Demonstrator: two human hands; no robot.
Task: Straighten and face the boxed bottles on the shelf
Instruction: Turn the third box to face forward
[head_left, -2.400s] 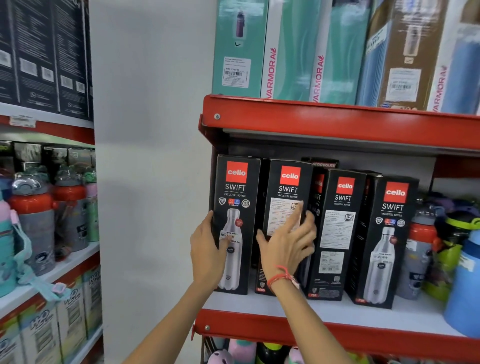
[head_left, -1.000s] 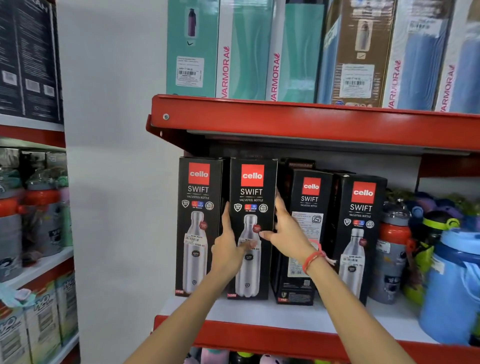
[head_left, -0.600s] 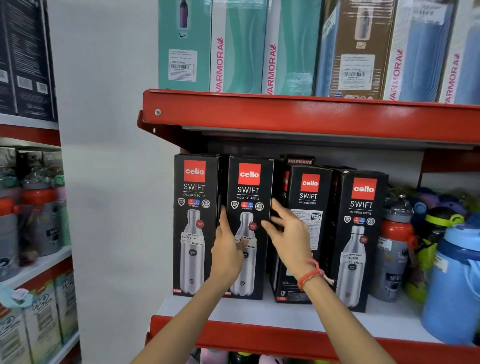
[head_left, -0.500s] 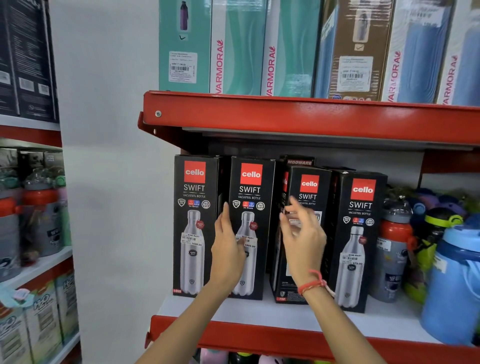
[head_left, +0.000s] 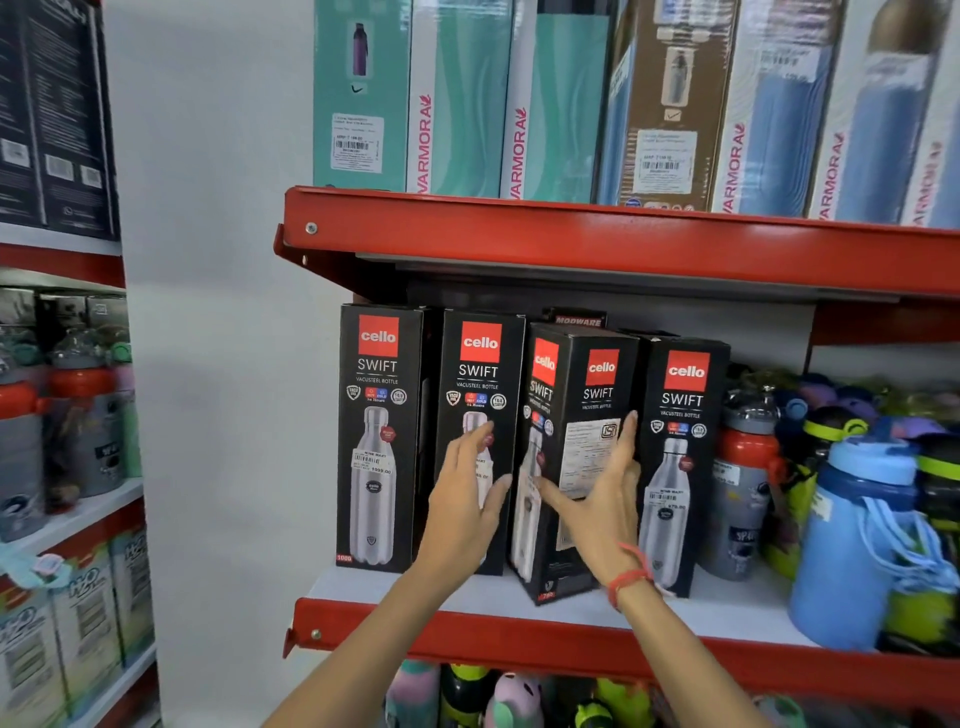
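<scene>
Several black Cello Swift bottle boxes stand in a row on the white shelf board (head_left: 727, 605). The first box (head_left: 376, 436) and second box (head_left: 478, 384) face forward with the bottle picture. The third box (head_left: 582, 395) is turned at an angle and pulled toward the front edge, showing both its bottle face and its label side. My right hand (head_left: 597, 499) grips this third box, thumb on its left face and fingers on its right edge. My left hand (head_left: 465, 499) lies flat with fingers apart against the second box. The fourth box (head_left: 680, 457) faces forward.
A red shelf edge (head_left: 571, 639) runs below the boxes and another red shelf (head_left: 623, 244) sits close above them. Loose bottles (head_left: 743, 478) and a blue jug (head_left: 862, 545) crowd the right. Tall Varmora boxes (head_left: 457, 98) fill the upper shelf. A white wall (head_left: 218, 364) is left.
My right hand moved from the second box to the third, gripped it, pulled it forward and turned it at an angle. My left hand stayed on the second box.
</scene>
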